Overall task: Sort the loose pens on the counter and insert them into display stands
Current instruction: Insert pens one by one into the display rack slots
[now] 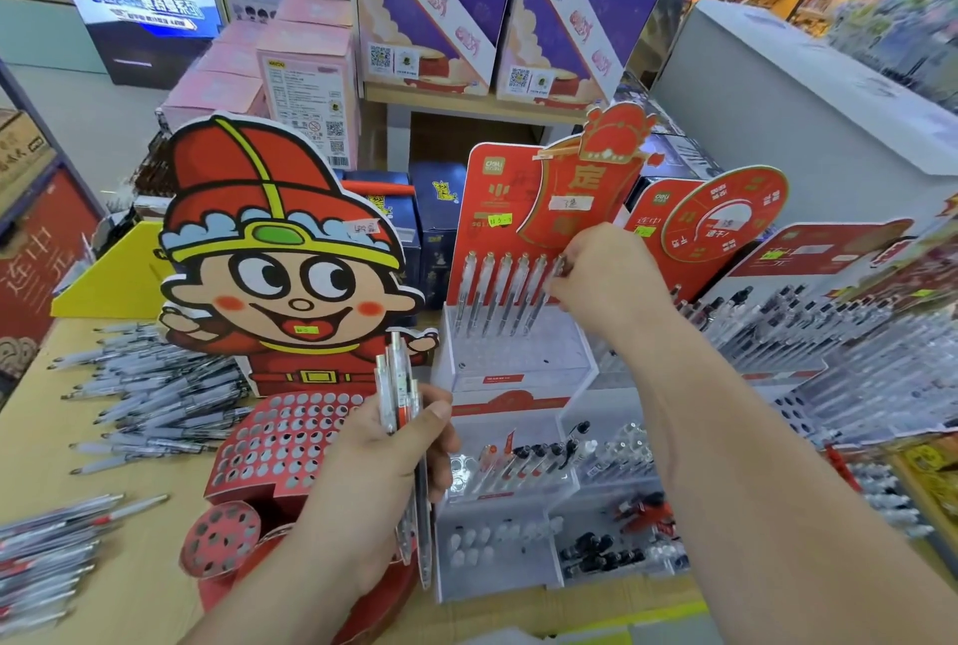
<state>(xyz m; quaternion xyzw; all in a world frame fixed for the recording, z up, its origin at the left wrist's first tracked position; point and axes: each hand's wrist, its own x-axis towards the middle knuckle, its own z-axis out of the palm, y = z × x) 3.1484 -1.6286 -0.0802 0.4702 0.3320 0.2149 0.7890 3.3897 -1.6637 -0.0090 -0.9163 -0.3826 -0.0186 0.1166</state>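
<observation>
My left hand (pixel 378 478) grips a bundle of clear pens (pixel 399 390), held upright in front of the cartoon-boy stand. My right hand (pixel 606 276) pinches the top of one pen (pixel 547 297), the rightmost in a row of several pens standing in the top tier of the clear acrylic stand (pixel 518 359) with a red backboard. Loose pens (pixel 155 395) lie in a heap on the wooden counter (pixel 78 468) at the left, and another pile of pens (pixel 46 556) lies near the lower left edge.
A red cartoon-boy stand (pixel 290 442) with a perforated tray stands at centre left. Lower tiers of the acrylic stand (pixel 544 504) hold a few pens and caps. More filled pen displays (pixel 808 333) stand on the right. Boxes (pixel 306 74) are stacked behind.
</observation>
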